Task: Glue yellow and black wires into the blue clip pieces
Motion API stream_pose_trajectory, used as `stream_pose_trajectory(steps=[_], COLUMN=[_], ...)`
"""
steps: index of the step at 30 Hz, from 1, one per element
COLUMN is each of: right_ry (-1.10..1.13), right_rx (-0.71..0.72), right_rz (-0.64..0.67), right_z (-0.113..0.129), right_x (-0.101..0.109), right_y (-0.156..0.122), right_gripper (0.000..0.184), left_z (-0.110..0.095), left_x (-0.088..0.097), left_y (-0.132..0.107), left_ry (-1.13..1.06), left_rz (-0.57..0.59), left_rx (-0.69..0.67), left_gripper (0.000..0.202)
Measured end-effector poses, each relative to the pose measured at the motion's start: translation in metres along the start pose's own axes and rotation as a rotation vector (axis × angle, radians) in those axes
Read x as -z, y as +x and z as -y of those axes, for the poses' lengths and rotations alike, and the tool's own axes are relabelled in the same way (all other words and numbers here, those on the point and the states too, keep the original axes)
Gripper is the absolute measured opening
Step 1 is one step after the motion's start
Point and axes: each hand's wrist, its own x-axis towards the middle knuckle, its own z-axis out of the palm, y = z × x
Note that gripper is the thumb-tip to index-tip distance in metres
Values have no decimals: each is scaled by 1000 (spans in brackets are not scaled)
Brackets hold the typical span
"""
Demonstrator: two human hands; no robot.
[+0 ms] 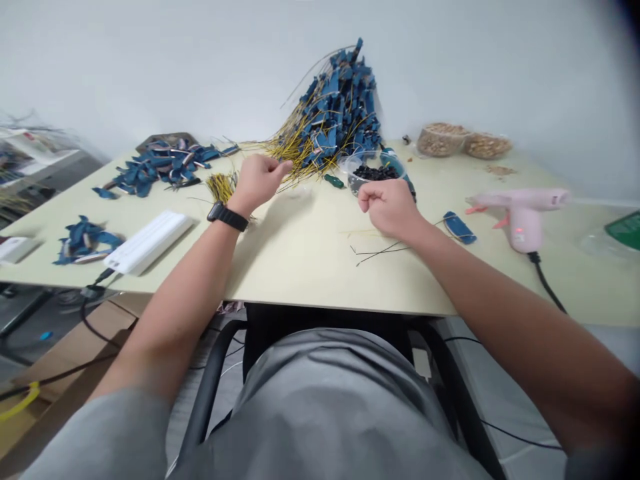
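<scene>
My left hand (260, 179), with a black watch on its wrist, reaches to the foot of a tall heap of blue parts with yellow wires (333, 110); its fingers pinch together at the yellow wire ends. My right hand (385, 205) is curled into a loose fist on the table in front of a clear bowl of small black pieces (375, 171); what it holds, if anything, is hidden. A short bundle of yellow wires (221, 185) lies just left of my left hand. Thin dark wires (377, 252) lie on the table beside my right wrist.
A pink glue gun (520, 213) stands at the right with its cord over the edge. A single blue part (459, 227) lies near it. More blue parts (160, 165) are spread at the back left, by a white power strip (150, 241). Two bowls (463, 141) sit at the back.
</scene>
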Motion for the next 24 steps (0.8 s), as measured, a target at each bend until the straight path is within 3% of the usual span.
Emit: stream_pose_trajectory(steps=[1, 4, 10, 13, 16, 20, 24], right_ry=[26, 110, 177, 190, 202, 232, 205], right_rx=[-8, -43, -30, 2, 29, 60, 35], right_rz=[-13, -40, -50, -89, -131, -178, -188], right_z=[-1, 1, 17, 20, 18, 17, 18], right_x=[1, -1, -3, -2, -2, -3, -2], right_y=[1, 2, -1, -3, -4, -3, -3], right_gripper=[19, 15, 12, 19, 21, 24, 22], left_z=[3, 10, 35, 54, 65, 63, 60], left_x=[6, 22, 33, 33, 29, 21, 18], left_y=[2, 3, 8, 11, 10, 6, 3], left_ry=[2, -33, 78, 157, 283, 362, 368], left_rz=[-37, -76, -74, -109, -24, 99, 102], left_rx=[10, -44, 129, 193, 216, 231, 223], left_gripper=[45, 13, 16, 29, 51, 68, 71])
